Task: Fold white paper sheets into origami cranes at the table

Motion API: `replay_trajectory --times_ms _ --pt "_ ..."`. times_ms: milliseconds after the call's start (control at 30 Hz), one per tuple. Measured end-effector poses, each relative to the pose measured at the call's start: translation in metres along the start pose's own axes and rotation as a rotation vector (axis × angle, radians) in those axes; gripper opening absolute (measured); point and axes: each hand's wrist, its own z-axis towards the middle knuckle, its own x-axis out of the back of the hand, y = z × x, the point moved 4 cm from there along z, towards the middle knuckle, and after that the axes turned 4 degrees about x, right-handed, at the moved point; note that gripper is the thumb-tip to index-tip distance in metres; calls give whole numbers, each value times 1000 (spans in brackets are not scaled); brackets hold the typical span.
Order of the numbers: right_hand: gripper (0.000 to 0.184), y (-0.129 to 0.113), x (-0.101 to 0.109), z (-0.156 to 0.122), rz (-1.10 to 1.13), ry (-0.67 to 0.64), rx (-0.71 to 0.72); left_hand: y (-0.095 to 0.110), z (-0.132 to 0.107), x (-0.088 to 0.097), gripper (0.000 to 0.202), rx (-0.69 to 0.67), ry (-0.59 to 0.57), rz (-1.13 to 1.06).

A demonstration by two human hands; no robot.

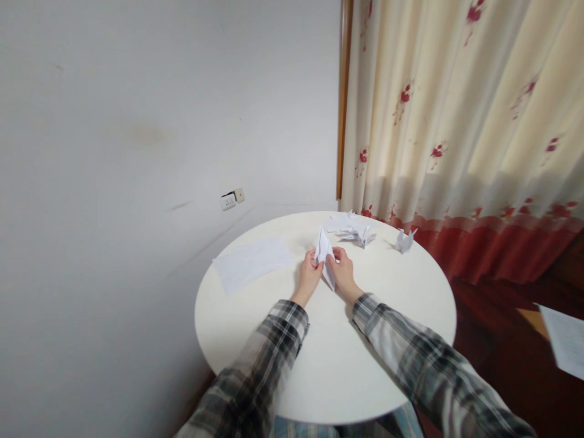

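Observation:
A folded piece of white paper, narrow and pointed at top and bottom, is held upright between my two hands above the table. My left hand pinches its left edge, with thumb and fingers closed. On the opposite side my right hand grips the right edge, its thumb pressed near the middle. Just beyond lie folded paper figures with pointed parts, partly overlapping one another. One separate paper figure, a crane by its look, stands farther right.
White paper sheets lie flat at the left of the round white table. A wall with a socket borders the left and back; a floral curtain hangs at the right. Printed paper shows at lower right.

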Motion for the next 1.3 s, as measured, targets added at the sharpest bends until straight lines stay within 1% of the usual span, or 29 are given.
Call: replay_trajectory --times_ms 200,467,567,800,1067,1200,1300 --pt "26 -5 2 -1 33 24 -29 -1 1 2 32 48 27 -52" --pt "30 -6 0 -1 131 24 47 -16 7 4 21 192 97 -157" --pt "29 -5 0 0 125 44 54 -20 8 1 27 194 98 -247" --pt "19 -9 0 0 131 29 118 -19 7 -5 40 211 19 -409" --pt "21 -11 2 0 121 11 150 -16 4 -6 44 206 -13 -537" --pt "20 -9 1 -1 140 31 135 -21 4 -6 44 258 12 -602" --pt "20 -5 -1 0 189 22 120 -24 4 -5 43 290 7 -628"
